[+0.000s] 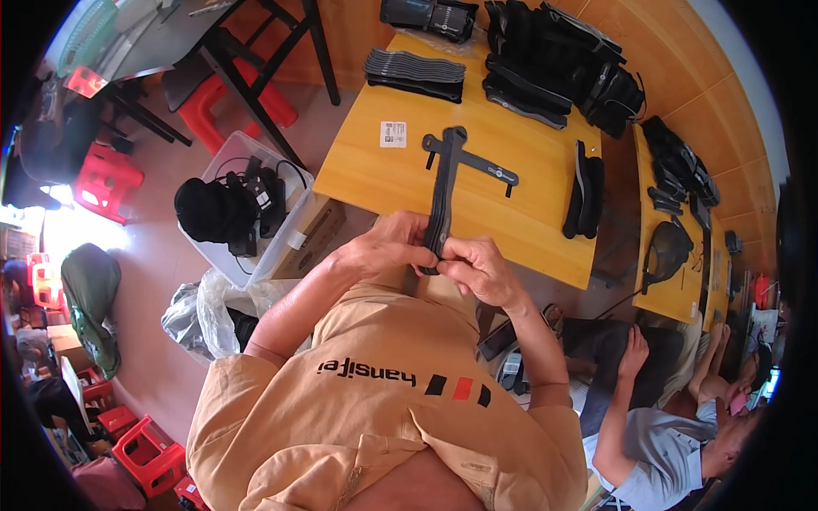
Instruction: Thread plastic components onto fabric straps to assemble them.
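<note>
Over the near edge of a yellow wooden table (528, 230), my left hand (396, 243) and my right hand (479, 268) pinch the near end of a long black strap bundle (443, 196). Its far, rounded end rests on the tabletop. Both hands are closed, thumbs and fingers close together at that end. Another dark strap (490, 170) with small black tabs lies on the table, pointing right from under the bundle's far part. Whether the two are joined, I cannot tell. Left of them is a white printed label (393, 134).
Stacked grey straps (415, 64), black straps (528, 98) and a black heap (554, 47) fill the table's far side; black pads (584, 192) lie right. A clear plastic bin (285, 243) with black gear stands left. A co-worker (652, 451) sits right, beside another table (652, 294).
</note>
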Available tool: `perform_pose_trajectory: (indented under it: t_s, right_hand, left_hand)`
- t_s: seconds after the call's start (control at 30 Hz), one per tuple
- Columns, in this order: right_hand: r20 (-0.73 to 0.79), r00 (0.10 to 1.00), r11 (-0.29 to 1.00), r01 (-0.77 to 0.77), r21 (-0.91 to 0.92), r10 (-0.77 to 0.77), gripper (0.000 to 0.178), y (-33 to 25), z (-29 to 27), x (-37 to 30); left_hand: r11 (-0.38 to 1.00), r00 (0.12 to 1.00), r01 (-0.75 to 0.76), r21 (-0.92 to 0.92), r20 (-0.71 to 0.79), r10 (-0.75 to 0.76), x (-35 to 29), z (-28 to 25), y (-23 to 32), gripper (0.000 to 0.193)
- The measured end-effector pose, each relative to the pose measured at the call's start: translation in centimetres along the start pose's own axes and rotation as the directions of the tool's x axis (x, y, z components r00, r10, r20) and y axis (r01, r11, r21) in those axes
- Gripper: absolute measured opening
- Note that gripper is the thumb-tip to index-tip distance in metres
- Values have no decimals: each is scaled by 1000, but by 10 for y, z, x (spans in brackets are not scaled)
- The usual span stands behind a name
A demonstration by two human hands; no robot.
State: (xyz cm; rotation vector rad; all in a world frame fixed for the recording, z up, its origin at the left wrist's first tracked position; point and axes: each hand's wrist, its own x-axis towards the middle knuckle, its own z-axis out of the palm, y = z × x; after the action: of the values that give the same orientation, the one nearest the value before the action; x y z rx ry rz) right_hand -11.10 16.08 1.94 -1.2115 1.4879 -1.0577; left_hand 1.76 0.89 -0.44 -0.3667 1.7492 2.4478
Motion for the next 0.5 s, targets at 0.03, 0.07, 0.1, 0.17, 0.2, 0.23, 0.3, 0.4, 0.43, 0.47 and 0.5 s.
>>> perform_pose_trajectory:
  t_s: [0.03,0.07,0.1,0.17,0.2,0.23,0.3,0.4,0.43,0.47,0.5]
  right_hand:
    - [18,997,980,-73,187,71,18,-1,3,-2]
    - [18,997,980,-71,187,69,18,0,3,-3]
    - [60,990,896,-141,420,128,17,2,1,-4]
    - [137,978,646,-208,735,160,16,8,2,-4]
    - [137,978,646,-207,735,158,16,8,2,-4]
    - [146,971,498,-222,838,187,16,8,2,-4]
    - [146,957,348,-229,909,250,15,5,3,-4]
    - [85,979,608,-182,773,184,15,17,5,0]
    - [83,979,608,-180,773,185,15,16,7,3]
    - [39,977,706,-180,685,211,17,14,8,7]
    - [-8,973,790,-184,585,232,18,12,9,9]
  left_hand:
    - [1000,998,19,7,57,-19,-1,-2,0,30]
    - [999,993,38,15,113,-39,-2,-2,0,31]
    - [999,993,38,17,113,-40,-4,-1,3,31]
    - [999,996,29,-43,83,-26,-8,5,11,23]
    - [999,996,29,-42,82,-26,-8,4,12,23]
    - [996,993,68,-50,96,-63,-8,1,14,23]
    - [993,989,105,-58,110,-98,-8,-1,14,24]
    - [997,986,82,-12,144,-80,-8,-1,13,22]
    - [992,990,129,1,65,-129,-9,5,16,23]
    - [984,984,176,9,-14,-175,-9,9,18,24]
    - [987,986,160,25,-53,-159,-7,13,16,21]
